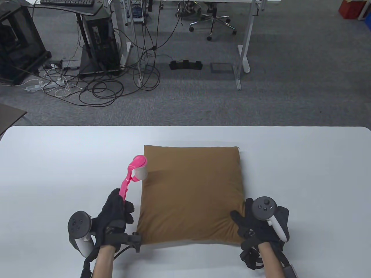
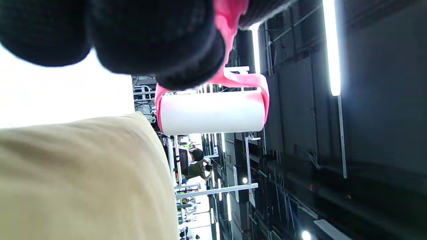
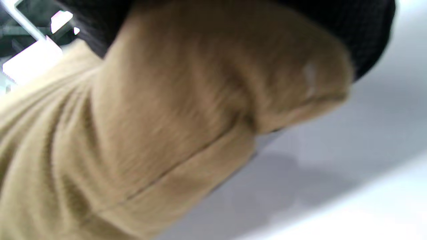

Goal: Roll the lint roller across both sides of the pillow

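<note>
Item 1, pillow (image 1: 191,197): one, brown, lying flat on the white table (image 1: 58,162), just toward six o'clock of the table's centre. I judge it soft and light; the right wrist view shows the fabric bunching into folds where it is gripped, so it will sag and slide unless pinned. Best hold, in my judgement: a corner or seam edge, as now.

Item 2, lint roller (image 1: 136,173): one, pink handle, white sticky drum. The drum sits at the pillow's nine o'clock edge, toward its far corner; whether it touches the fabric I cannot tell. I judge it light and rigid; take it low on the handle, clear of the drum.

Item 3, my left hand (image 1: 116,214): one, fingers wrapped around the handle's lower end, at the pillow's seven o'clock.

Item 4, my right hand (image 1: 261,223): one, at the pillow's five o'clock corner, fingers closed on a bunch of fabric there.

Item 5, trackers: two, one per hand.
</note>
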`<state>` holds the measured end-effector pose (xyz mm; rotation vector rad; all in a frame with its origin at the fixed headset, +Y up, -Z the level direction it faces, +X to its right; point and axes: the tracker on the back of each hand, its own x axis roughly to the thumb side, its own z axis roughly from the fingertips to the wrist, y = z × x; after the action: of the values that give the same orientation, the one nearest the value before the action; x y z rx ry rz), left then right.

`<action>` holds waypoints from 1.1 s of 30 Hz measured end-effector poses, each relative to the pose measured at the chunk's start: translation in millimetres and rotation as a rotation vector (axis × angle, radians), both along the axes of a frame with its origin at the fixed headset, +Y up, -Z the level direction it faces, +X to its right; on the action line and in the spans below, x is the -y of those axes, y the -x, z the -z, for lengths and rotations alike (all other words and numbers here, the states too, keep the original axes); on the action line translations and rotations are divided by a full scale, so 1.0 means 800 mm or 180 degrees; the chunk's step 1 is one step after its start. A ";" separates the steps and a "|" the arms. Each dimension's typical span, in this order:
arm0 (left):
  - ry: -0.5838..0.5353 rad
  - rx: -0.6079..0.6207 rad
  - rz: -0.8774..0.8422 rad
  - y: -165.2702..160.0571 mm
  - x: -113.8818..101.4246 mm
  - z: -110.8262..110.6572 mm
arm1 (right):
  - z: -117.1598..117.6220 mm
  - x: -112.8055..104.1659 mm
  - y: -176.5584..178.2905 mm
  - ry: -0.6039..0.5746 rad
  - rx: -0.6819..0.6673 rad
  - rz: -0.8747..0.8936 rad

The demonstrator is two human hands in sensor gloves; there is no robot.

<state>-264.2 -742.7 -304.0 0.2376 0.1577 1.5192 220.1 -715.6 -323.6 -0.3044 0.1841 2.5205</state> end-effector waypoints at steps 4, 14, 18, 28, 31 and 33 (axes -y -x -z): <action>-0.0089 -0.0121 0.0021 0.006 0.000 -0.006 | -0.008 -0.053 -0.027 -0.0770 0.0656 0.0241; -0.0268 -0.0286 -0.0187 0.014 -0.002 -0.014 | -0.113 -0.236 0.010 -0.3029 0.0536 -0.0305; -0.0298 -0.0309 -0.0257 0.016 -0.002 -0.016 | -0.106 -0.238 0.072 -0.2968 0.0104 -0.1020; -0.0369 -0.0506 -0.0371 0.039 0.000 -0.018 | -0.036 -0.089 0.273 -0.2028 -0.1765 -0.1007; -0.0346 -0.0516 -0.0333 0.042 0.002 -0.017 | -0.019 -0.049 0.306 -0.1810 -0.1900 -0.1017; -0.0320 -0.0511 -0.0293 0.043 0.003 -0.016 | -0.009 -0.034 0.317 -0.1681 -0.1906 -0.0970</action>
<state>-298.4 -745.4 -291.5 0.4384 0.2225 1.6012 -33.5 -688.4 -316.4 0.6825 -0.3215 2.7666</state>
